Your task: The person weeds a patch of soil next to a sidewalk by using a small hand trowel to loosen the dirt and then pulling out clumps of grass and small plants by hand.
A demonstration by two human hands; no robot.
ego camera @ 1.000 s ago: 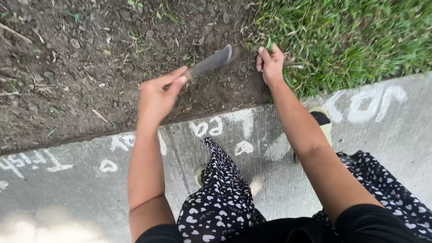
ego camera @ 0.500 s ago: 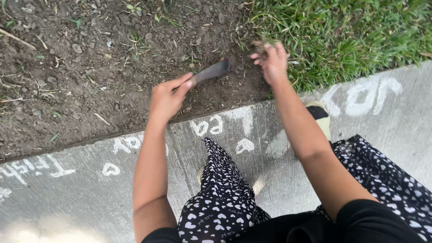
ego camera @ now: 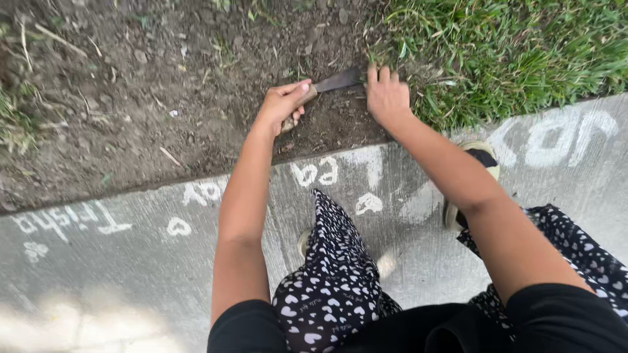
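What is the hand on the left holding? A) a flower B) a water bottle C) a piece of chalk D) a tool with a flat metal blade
D: the left hand is wrapped round the handle of a flat-bladed tool, whose blade reaches toward the grass by the right hand.

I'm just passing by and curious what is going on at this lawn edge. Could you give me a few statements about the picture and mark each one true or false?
1. The left hand grips a knife by its wooden handle. True.
2. The knife's blade points toward the concrete slab. False: it points toward the grass, lying over the bare soil.
3. The right hand rests at the edge of the grass, near the blade's tip. True.
4. The right hand holds a trowel. False: no tool shows in it.
5. White chalk hearts are drawn on the concrete. True.
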